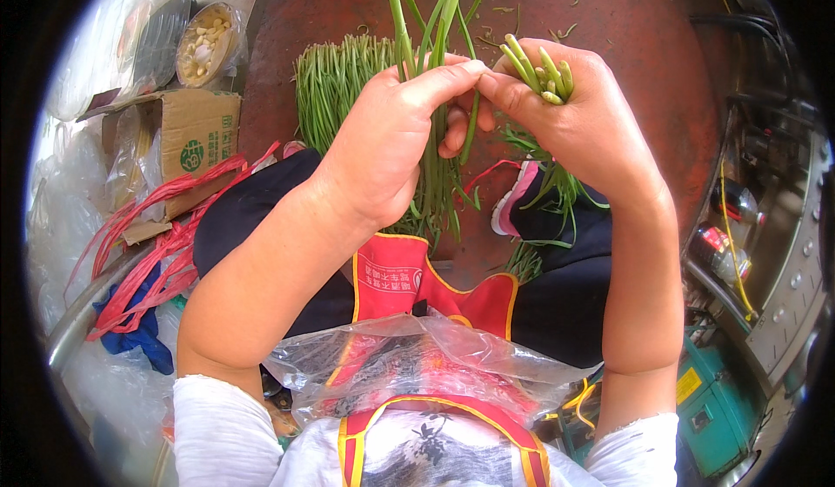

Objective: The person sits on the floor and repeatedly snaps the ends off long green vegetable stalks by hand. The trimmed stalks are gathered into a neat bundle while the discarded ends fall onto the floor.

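My left hand is closed around a few long green chive-like stalks. Their thicker parts rise past the top of the picture and their leaves hang below the palm. My right hand grips a small bunch of similar stalks, pale cut ends up, leaves trailing beneath. The tips of both thumbs meet, or nearly so, beside a thin drooping leaf. Behind my left hand stands a large, dense pile of the same greens, ends level at the top. What the fingertips pinch is hidden.
Leaf scraps lie on the reddish floor. At left are a bowl of garlic cloves, a cardboard box, and red plastic strips. At right are bottles and a teal case. A clear plastic sheet covers my lap.
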Action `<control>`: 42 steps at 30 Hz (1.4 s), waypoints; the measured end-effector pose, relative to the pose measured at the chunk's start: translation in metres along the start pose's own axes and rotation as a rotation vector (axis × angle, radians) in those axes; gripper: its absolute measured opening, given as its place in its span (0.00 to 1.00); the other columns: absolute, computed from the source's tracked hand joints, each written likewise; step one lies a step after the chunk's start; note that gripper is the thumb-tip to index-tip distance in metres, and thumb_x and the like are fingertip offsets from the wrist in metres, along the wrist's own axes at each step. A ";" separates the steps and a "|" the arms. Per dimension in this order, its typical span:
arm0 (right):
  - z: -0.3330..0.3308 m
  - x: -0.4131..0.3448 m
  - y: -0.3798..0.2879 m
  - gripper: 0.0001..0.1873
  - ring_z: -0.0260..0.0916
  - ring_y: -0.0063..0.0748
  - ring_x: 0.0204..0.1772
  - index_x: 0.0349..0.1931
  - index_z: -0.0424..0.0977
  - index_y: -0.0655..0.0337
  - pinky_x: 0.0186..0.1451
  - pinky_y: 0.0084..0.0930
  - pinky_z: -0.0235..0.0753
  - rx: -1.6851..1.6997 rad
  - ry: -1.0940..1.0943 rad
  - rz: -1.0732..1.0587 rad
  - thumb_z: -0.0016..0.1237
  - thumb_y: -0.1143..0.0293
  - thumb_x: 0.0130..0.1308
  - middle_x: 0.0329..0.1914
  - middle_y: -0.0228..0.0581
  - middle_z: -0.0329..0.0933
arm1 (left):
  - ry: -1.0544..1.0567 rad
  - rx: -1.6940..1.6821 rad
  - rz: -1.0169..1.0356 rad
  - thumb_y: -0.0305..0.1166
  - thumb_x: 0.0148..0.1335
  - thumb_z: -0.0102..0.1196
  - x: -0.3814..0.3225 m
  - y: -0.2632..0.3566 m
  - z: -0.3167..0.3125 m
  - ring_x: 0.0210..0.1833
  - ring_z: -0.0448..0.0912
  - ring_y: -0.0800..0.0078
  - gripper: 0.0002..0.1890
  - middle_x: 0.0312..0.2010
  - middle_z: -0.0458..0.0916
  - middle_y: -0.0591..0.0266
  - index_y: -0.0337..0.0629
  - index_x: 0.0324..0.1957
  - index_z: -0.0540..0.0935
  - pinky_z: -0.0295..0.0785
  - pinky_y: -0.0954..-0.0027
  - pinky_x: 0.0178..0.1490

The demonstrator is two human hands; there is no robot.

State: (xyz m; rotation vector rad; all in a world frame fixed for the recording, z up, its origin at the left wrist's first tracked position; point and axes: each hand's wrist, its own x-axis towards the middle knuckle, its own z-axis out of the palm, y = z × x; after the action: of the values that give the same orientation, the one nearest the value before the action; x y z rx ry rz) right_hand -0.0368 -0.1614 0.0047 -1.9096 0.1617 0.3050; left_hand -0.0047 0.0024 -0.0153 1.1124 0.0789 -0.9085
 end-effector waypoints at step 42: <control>-0.021 -0.001 -0.010 0.07 0.60 0.14 0.17 0.31 0.73 0.65 0.19 0.16 0.58 0.318 0.084 0.117 0.51 0.70 0.60 0.14 0.26 0.66 | -0.023 0.138 -0.100 0.35 0.62 0.49 -0.004 0.005 0.011 0.22 0.67 0.83 0.08 0.24 0.76 0.64 0.41 0.34 0.77 0.57 0.82 0.25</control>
State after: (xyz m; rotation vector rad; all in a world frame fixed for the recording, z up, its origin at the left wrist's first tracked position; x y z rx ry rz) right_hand -0.0321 -0.1780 0.0210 -1.6006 0.3582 0.2601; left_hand -0.0077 -0.0033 -0.0045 1.2342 0.0537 -1.0276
